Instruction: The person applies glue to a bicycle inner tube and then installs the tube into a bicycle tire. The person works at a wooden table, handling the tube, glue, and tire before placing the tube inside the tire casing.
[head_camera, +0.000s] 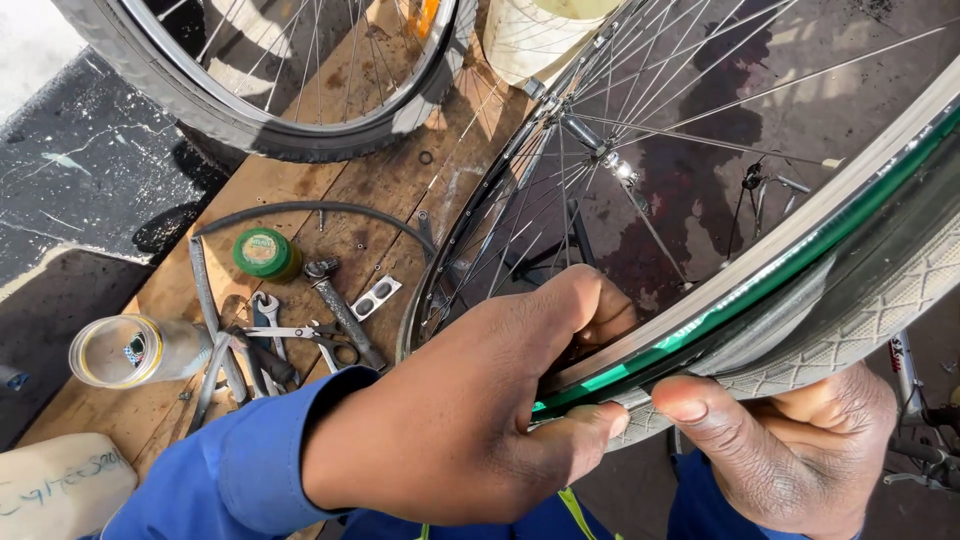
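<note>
Head view, looking down over a bicycle wheel (700, 200) held close to the body.

Left hand (470, 400): fingers curled over the metal rim (760, 255), thumb pressed against the tyre edge from below. Firm clench on rim and tyre together. Blue sleeve (230, 470) runs back to the lower left corner.

Right hand (790, 440): cupped under the tyre (880, 310), thumb pressed on the tyre's lower edge just beside the left thumb. Fingers wrap beneath, tips hidden.

Tyre: grey, patterned tread, sits along the right side of the wheel and is partly pulled away from the rim. A green strip (800, 265) shows in the gap between rim and tyre. Spokes fan out from the hub (600, 150) at upper centre.

Wooden board (400, 180) lies underneath, to the left of the wheel. On it:
- a second wheel (270, 110) with black tyre, at the top
- a round green-lidded tin (263, 252)
- scissors (300, 332) lying across a spanner (265, 310)
- a dark-handled tool (345, 310) just right of the scissors
- a small flat metal piece (375, 297) with two holes
- a black rubber strip (320, 210) curving across the board
- a clear jar (130, 350) on its side at the left edge

White bucket (530, 40) stands at the top, behind the spokes. White container (60, 490) with handwriting at lower left corner.
</note>
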